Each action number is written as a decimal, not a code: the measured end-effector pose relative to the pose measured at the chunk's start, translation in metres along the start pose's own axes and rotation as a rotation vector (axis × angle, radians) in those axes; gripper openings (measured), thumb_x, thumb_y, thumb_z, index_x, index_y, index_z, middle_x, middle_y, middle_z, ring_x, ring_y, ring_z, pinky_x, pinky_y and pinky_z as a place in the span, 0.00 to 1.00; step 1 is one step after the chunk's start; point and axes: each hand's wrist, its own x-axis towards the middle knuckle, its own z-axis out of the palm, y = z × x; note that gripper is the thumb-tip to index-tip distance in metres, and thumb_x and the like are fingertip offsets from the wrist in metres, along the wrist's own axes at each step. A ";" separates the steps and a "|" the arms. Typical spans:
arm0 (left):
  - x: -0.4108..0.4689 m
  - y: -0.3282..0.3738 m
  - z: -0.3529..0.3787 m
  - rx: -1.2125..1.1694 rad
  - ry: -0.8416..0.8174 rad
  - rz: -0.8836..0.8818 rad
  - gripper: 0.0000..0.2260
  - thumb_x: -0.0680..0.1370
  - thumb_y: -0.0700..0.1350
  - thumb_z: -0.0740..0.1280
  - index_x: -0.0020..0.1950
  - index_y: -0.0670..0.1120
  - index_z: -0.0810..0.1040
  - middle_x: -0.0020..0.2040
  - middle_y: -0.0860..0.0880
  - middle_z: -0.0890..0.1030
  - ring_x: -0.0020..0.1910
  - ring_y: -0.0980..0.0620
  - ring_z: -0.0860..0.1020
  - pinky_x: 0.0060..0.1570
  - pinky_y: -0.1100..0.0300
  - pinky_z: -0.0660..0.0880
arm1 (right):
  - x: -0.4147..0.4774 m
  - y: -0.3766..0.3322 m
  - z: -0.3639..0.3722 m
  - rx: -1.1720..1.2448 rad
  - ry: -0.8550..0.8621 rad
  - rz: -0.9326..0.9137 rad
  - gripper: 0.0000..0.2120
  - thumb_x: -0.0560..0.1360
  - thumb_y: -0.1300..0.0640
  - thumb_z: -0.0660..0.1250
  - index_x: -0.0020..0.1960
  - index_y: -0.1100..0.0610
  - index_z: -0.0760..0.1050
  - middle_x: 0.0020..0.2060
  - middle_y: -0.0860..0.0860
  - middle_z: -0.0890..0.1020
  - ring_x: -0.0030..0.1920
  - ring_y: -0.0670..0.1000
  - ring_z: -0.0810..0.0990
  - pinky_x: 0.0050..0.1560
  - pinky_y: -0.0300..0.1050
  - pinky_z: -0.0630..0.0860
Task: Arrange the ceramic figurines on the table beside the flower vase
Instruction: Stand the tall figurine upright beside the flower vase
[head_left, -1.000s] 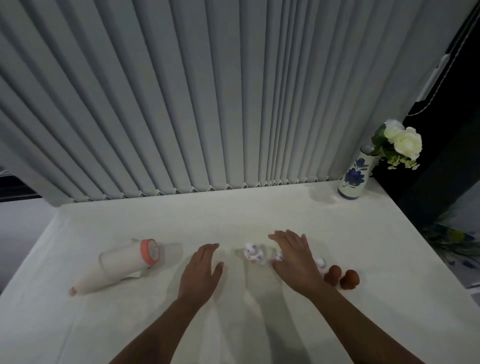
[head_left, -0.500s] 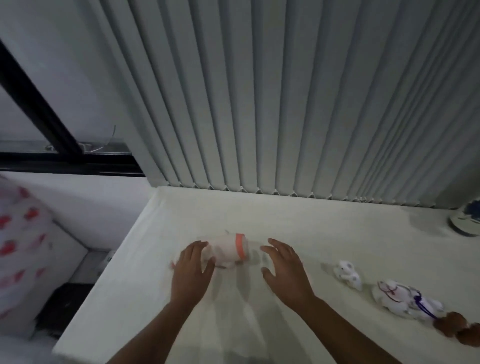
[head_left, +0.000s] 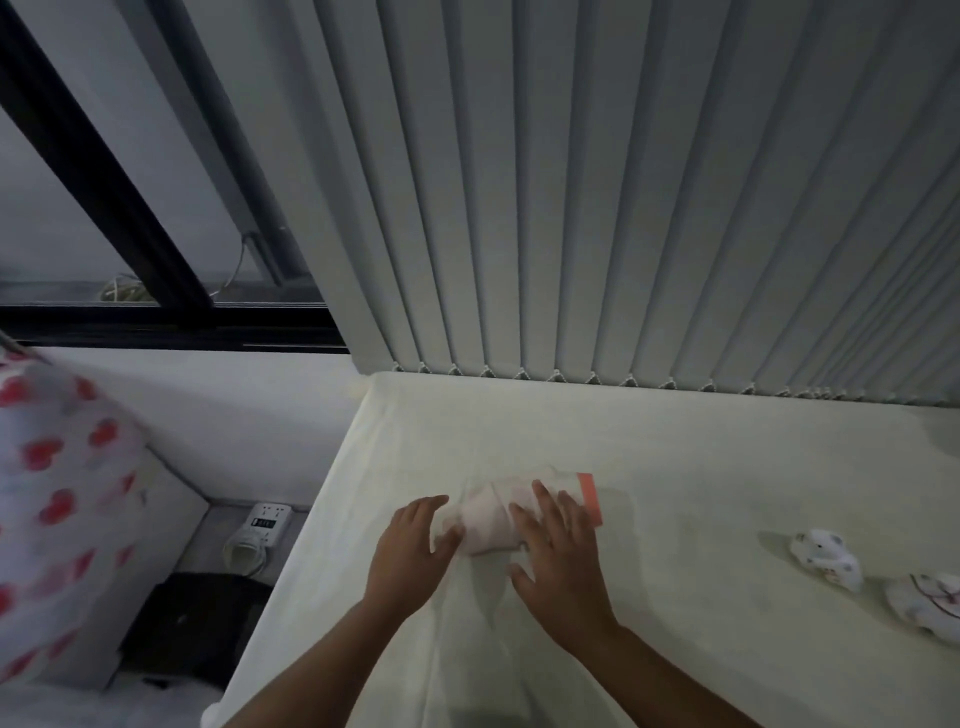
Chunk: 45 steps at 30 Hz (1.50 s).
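- The left hand, fingers spread and loose, now touches the narrow end of the pale container; half a second ago it only neared it.
- The right hand has come down flat over its body, fingers open, apparently not yet gripping.
- Both hands have left the figurines, so arranging is paused.
- Count: one container; two white figurines near the right edge, untouched; the vase is out of view.
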 end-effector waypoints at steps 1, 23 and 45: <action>0.001 -0.005 -0.001 -0.002 -0.019 0.017 0.22 0.76 0.59 0.62 0.67 0.52 0.69 0.66 0.53 0.75 0.65 0.52 0.71 0.62 0.58 0.70 | 0.000 -0.005 0.007 -0.009 -0.002 0.010 0.35 0.63 0.51 0.75 0.67 0.50 0.68 0.72 0.57 0.69 0.70 0.59 0.60 0.72 0.57 0.54; 0.049 -0.047 -0.037 0.206 -0.436 0.394 0.42 0.72 0.66 0.64 0.76 0.56 0.43 0.70 0.51 0.71 0.65 0.50 0.71 0.60 0.56 0.71 | 0.072 0.006 0.014 -0.107 -0.132 -0.100 0.38 0.65 0.32 0.66 0.72 0.43 0.61 0.74 0.54 0.64 0.74 0.60 0.53 0.73 0.65 0.56; 0.087 -0.021 -0.014 -0.126 -0.238 0.317 0.32 0.73 0.62 0.66 0.73 0.56 0.59 0.64 0.52 0.76 0.61 0.52 0.74 0.55 0.59 0.73 | 0.091 0.027 0.001 0.304 -0.167 0.143 0.36 0.70 0.30 0.54 0.73 0.47 0.63 0.75 0.45 0.63 0.76 0.50 0.53 0.74 0.44 0.50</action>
